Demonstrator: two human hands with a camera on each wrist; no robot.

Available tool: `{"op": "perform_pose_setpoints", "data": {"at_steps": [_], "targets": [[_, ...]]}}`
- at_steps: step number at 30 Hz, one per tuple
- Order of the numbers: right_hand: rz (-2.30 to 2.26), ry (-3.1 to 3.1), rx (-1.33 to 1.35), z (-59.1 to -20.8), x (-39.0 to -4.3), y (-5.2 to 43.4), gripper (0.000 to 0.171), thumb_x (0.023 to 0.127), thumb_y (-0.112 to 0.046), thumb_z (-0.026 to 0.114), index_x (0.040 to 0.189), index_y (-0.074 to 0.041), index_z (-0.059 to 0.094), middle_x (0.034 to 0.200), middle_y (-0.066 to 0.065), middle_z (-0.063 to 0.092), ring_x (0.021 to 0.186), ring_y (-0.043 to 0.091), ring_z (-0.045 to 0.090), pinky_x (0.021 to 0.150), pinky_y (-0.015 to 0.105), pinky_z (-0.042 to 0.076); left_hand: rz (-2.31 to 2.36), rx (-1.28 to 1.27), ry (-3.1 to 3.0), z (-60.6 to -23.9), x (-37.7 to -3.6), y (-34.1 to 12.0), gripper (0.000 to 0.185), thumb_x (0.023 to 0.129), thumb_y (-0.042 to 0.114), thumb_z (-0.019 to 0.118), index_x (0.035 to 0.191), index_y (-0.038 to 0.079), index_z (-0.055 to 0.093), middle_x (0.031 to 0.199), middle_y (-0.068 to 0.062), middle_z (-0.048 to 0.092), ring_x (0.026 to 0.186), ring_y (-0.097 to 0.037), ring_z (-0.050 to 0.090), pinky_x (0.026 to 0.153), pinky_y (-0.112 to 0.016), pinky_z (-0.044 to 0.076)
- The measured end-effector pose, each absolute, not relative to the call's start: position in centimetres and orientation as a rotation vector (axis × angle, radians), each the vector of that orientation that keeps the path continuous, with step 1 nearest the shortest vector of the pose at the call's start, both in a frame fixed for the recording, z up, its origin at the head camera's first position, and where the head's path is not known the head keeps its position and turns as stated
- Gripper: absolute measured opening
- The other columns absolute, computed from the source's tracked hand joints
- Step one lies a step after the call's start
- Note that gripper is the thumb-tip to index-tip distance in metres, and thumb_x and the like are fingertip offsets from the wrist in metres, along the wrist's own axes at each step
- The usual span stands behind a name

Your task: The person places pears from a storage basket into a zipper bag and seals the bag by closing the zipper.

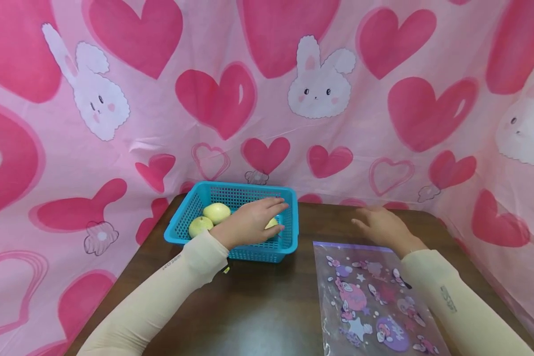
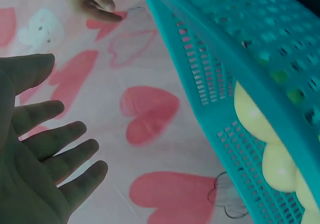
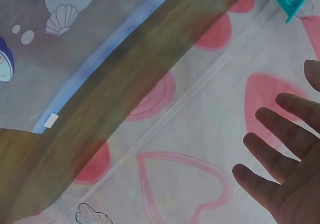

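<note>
While a pink cloth printed with hearts and rabbits hangs behind and to both sides, the dark wooden worktop carries a turquoise basket at its far left and a printed zip bag lying flat at the near right. The basket is a slotted plastic tray, and in it lie pale yellow fruits: one toward the back, another just in front of it at the basket's left end, the two touching or nearly so. The left hand reaches over the basket's near wall with its fingers stretched out almost straight, so its grip is wide and closes on nothing; a third yellow fruit shows only as a sliver under the fingers, and whether they touch it cannot be told. The left wrist view shows the same flat, spread palm beside the basket's wall. The right hand hovers or rests above the worktop just beyond the bag's purple zip edge, fingers loosely extended, its grip likewise wide and empty, well apart from the basket.
</note>
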State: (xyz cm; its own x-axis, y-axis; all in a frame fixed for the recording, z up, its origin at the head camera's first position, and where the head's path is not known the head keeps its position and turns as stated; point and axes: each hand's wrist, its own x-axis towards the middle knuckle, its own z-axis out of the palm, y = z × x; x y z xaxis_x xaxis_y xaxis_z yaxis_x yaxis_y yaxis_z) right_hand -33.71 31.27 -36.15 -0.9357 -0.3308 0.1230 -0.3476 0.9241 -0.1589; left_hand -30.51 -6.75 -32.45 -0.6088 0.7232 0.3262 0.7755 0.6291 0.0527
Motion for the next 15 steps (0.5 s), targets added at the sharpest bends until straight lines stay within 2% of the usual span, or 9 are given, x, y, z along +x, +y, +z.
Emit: {"op": "perform_pose_setpoints", "data": {"at_steps": [15], "targets": [[0.303,-3.032,0.483,-37.8,-32.0,31.9,0.061,0.095,-0.046,0.059,0.134,0.001,0.054,0.131,0.024,0.056,0.122,0.048,0.047,0.097,0.065,0.035,-0.212,-1.354,-2.477,-33.7,-27.4,-3.4,0.058,0.095,0.041,0.061,0.141,0.008,0.05,0.143,-0.009,0.049,0.132,-0.021,0.044,0.104,-0.03,0.038]]}}
